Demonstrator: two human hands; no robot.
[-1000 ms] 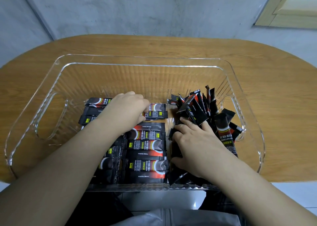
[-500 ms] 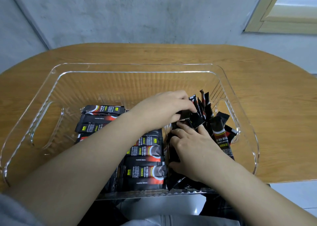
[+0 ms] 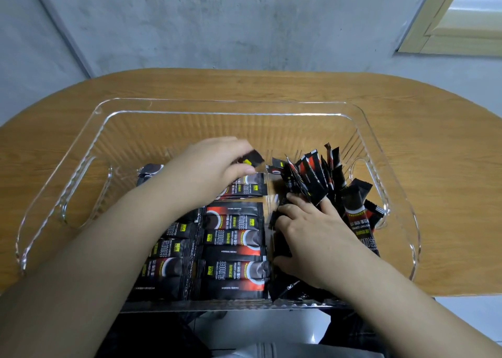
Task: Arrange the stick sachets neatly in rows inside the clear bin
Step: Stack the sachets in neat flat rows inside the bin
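A clear plastic bin (image 3: 222, 106) stands on the wooden table. Black and red stick sachets lie flat in two rows (image 3: 233, 238) in its near left half. A loose, upright bundle of sachets (image 3: 312, 178) leans in the right half. My left hand (image 3: 212, 165) is over the far end of the rows and pinches one black sachet (image 3: 252, 159) between thumb and fingers. My right hand (image 3: 312, 232) is curled round the near side of the loose bundle and holds it upright.
The oval wooden table (image 3: 434, 140) extends around the bin on both sides. The bin's far half (image 3: 203, 135) holds no sachets. Handle cut-outs mark the bin's left wall (image 3: 68, 194) and right wall (image 3: 361, 167). A grey wall rises behind the table.
My left hand reached right into the loose bundle, took one sachet and has drawn back to the left with it. My right hand stayed on the bundle.
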